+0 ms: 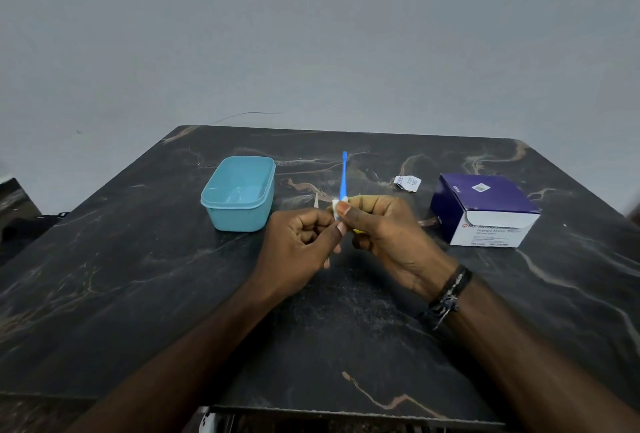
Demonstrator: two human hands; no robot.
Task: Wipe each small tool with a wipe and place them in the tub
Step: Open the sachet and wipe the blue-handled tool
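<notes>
I see both hands meeting at the centre of the frame above a dark, polished marble-patterned table (145, 294) with pale veins running through it. My view has the left hand (298, 245) with fingers curled, pinching the lower end of a slim blue plastic tool (344, 174). The right hand (384, 228) is curled too, its thumb and fingers pinching a small white wipe (335, 206) wrapped round the tool's shaft; a bit of yellow shows under its fingers, but I cannot tell what it is. A dark braided bracelet (446, 297) sits on the right wrist.

The tool is a thin straight stick, its long axis running nearly vertical in the frame, free tip pointing toward the far table edge and tilted slightly left.

The tub (239, 193), left of centre, is pale blue smooth plastic, rectangular with rounded corners and a lipped rim, open on top and near the left hand. On the right stands a purple-and-white cardboard box (485, 210) of alcohol swabs, and a torn white sachet (408, 183) lies between it and the tool. Bare tabletop stretches across the lower frame to the near edge; the far edge meets a plain grey wall (311, 34).
</notes>
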